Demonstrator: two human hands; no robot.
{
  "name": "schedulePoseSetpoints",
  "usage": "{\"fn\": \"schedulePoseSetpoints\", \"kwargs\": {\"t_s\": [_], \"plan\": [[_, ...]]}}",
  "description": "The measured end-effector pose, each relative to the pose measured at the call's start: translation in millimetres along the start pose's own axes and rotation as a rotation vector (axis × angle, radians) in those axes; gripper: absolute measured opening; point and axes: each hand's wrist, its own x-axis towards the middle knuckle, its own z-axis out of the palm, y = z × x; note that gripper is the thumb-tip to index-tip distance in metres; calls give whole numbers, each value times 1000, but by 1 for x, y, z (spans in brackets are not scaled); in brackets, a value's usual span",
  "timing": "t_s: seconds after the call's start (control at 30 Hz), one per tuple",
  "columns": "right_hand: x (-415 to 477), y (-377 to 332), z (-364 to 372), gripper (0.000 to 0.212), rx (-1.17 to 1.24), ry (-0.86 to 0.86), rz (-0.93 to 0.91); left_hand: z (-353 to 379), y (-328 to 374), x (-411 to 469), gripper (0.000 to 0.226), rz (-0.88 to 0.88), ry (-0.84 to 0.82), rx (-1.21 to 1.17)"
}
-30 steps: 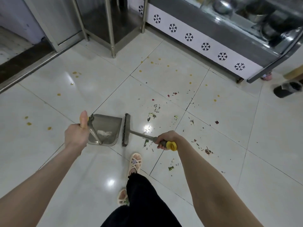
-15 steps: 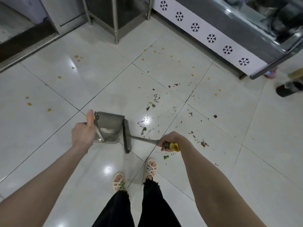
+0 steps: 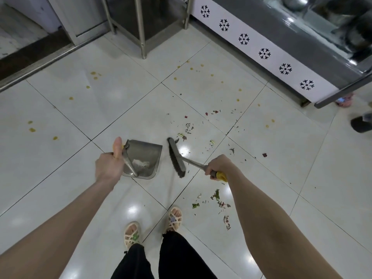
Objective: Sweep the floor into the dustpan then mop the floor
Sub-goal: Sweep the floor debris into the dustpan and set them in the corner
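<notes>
A grey metal dustpan rests on the white tiled floor, with a little pale dust inside. My left hand grips its upright handle, thumb up. My right hand grips the yellow-ended handle of a short broom, whose dark bristle head stands just right of the dustpan's mouth, a small gap apart. Green and red scraps lie scattered to the right of the broom and near my right foot. Yellow spots dot the tiles farther off.
A steel counter with a white snowflake-patterned base runs along the top right. Steel table legs stand at top centre and a door threshold at top left. A dark shoe sits at the right edge. My sandalled feet stand below the tools.
The broom head has pulled away from the dustpan's mouth to the right. The view has shifted, and my feet have stepped so both stand side by side.
</notes>
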Motion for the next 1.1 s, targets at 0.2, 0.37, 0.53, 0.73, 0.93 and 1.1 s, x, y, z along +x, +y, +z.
{"fn": "schedulePoseSetpoints", "kwargs": {"t_s": [0.2,0.37,0.53,0.73,0.93,1.1], "plan": [[29,-3,-31,16,2,94,-90,30,30,10,84,-12,34,-12],[31,-11,-61,13,171,85,-81,39,53,19,88,-5,42,-26],[26,-33,-81,23,316,52,-79,38,79,38,89,12,59,-23],[31,-96,-81,18,370,-9,-104,15,117,99,88,51,50,-41],[48,-187,-56,9,447,-44,-77,-22,153,180,88,112,24,33],[65,-251,-33,13,535,-91,-58,-49,182,243,88,163,-7,50]]}}
